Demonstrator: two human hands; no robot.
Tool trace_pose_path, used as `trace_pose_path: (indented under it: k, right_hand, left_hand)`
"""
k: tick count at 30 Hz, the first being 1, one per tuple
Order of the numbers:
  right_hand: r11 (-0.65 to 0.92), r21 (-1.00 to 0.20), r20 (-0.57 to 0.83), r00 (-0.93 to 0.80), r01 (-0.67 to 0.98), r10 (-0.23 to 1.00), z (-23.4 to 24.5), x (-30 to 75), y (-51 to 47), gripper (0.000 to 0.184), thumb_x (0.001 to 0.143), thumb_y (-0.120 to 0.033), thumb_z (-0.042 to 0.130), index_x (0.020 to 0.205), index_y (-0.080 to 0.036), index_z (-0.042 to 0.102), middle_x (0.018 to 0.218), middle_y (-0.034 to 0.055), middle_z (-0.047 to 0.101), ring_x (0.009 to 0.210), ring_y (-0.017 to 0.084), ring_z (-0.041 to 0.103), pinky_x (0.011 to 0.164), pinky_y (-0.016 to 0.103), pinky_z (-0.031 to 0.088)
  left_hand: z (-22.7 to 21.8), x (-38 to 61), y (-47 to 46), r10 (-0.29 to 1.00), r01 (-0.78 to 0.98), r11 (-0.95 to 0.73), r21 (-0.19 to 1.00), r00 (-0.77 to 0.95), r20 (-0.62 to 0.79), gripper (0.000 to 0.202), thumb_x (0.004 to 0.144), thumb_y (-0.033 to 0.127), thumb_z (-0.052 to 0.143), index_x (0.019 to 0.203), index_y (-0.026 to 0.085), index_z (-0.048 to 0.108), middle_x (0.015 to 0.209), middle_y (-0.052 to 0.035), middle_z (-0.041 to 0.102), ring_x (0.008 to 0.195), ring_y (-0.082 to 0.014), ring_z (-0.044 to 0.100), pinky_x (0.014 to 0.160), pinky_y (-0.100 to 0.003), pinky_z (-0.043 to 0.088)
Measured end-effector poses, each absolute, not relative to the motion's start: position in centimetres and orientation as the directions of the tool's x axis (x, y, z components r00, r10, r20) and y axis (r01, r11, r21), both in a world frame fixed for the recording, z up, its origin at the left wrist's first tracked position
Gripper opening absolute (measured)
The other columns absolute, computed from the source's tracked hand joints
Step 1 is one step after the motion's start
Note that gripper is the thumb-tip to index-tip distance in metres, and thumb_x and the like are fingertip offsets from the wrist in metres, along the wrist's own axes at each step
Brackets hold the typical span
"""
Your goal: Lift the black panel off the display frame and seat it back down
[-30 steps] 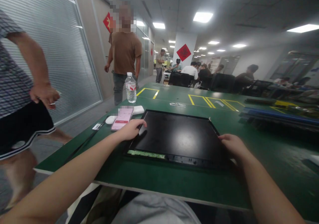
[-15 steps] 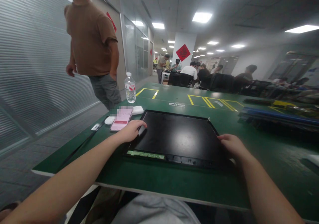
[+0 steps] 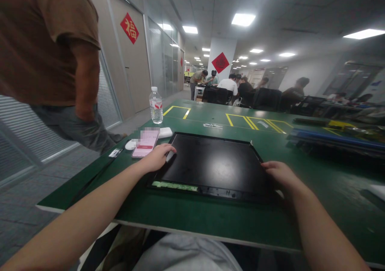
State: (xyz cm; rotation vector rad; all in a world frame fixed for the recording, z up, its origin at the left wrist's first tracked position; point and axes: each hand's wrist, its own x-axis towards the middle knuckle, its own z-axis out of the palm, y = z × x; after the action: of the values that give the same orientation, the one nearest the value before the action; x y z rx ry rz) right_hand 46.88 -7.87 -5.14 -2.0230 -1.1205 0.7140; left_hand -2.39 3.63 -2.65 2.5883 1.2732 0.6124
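Black panel (image 3: pixel 215 162): lies flat on the green table (image 3: pixel 210 219), close to its near edge, with a green circuit strip (image 3: pixel 174 186) along its near side.
Left hand (image 3: pixel 156 158): clasps the panel's left edge, thumb on top.
Right hand (image 3: pixel 278 174): curled over the panel's right edge, grasping it.
Pink phone (image 3: pixel 144 142): just beside the panel's far left corner.
Water bottle (image 3: pixel 156 105): upright, near the table's left edge.
Passer-by (image 3: pixel 45 46): brown shirt, off the table's left edge.
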Motion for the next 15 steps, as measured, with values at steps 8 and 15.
trace_pose_path:
  k: [8, 15]
  right_hand:
    - [-0.428, -0.719, -0.096, 0.532, 0.547, 0.841, -4.7, 46.3, -7.7, 0.038, 0.071, -0.011, 0.057, 0.104, -0.013, 0.074, 0.081, 0.0098, 0.073, 0.061, 0.017, 0.064, 0.057, 0.025, 0.045]
    - [-0.413, -0.694, -0.046, 0.535, 0.590, 0.843, -4.6, 46.7, -7.7, 0.033, 0.070, -0.014, 0.059, 0.098, -0.016, 0.076, 0.076, 0.0084, 0.073, 0.067, 0.019, 0.066, 0.061, 0.027, 0.047]
  left_hand:
    - [-2.6, -1.8, 3.1, 0.895, 0.846, -0.444, 0.295, 0.403, 0.192, 0.059, 0.074, 0.001, 0.042, 0.127, 0.014, 0.062, 0.140, -0.0164, 0.058, 0.140, -0.0315, 0.044, 0.116, -0.047, 0.035]
    - [-1.7, -1.8, 2.7, 0.900, 0.818, -0.435, 0.376, 0.396, 0.179, 0.058, 0.073, 0.004, 0.044, 0.126, 0.016, 0.065, 0.134, -0.0132, 0.066, 0.130, -0.0295, 0.056, 0.110, -0.041, 0.042]
